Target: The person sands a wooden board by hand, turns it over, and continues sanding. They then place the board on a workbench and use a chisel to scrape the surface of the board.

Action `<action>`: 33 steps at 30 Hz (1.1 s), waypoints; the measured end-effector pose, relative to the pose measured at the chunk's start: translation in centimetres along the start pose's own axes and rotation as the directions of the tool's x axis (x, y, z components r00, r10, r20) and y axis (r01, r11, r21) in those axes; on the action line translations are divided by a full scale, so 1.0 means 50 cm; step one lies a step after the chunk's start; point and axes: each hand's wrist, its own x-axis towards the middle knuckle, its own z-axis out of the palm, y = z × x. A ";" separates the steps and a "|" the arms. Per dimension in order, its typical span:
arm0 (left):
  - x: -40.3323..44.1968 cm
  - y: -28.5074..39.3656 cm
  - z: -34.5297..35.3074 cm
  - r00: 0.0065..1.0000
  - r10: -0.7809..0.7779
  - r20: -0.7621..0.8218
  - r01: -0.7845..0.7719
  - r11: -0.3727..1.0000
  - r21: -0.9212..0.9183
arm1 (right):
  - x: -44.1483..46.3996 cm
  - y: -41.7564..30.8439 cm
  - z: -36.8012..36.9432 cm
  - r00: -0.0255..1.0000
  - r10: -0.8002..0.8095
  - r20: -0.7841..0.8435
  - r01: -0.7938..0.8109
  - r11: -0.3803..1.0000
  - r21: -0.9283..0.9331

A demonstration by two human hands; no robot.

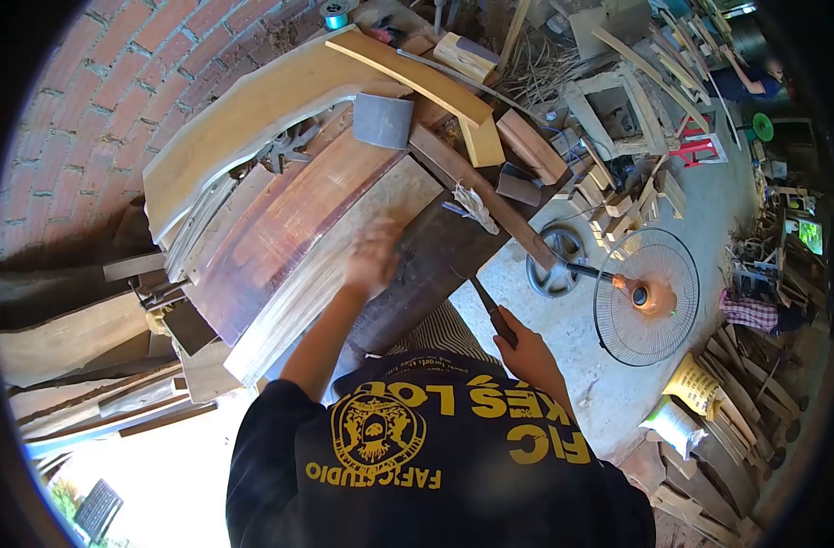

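My left hand [373, 258] is over a long pale board [298, 306] on the workbench, close to the board's right edge. Motion smears its fingers, so I cannot make out whether they hold anything. Off the bench's near right edge, my right hand [530, 351] is wrapped around the handle of a slim dark tool [493, 310]. Its narrow shaft points up and away from me; whether it is a file or a knife is unclear. Beside the pale board lies a reddish-brown board [289, 215]. A grey sheet like sandpaper [383, 121] rests at their far end.
A long tan plank [243, 114] lies along the brick wall [97, 119]. A wooden bar [481, 194] and wood shavings [474, 206] are at the bench's far right. A fan [646, 297] stands on the floor to the right. Wood offcuts [622, 205] are piled beyond it.
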 end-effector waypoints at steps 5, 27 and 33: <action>-0.044 -0.080 0.048 0.610 -0.489 -0.623 0.642 0.766 0.027 | 0.059 -0.026 -0.005 0.958 -0.265 -0.112 0.274 0.959 0.074; -0.052 -0.064 0.017 0.602 -0.583 -0.546 0.695 0.719 -0.001 | 0.183 -0.101 0.063 0.903 -0.402 -0.150 0.397 0.916 -0.067; -0.054 -0.064 0.012 0.608 -0.602 -0.518 0.710 0.704 0.016 | 0.179 -0.066 0.088 0.902 -0.402 -0.159 0.395 0.916 -0.077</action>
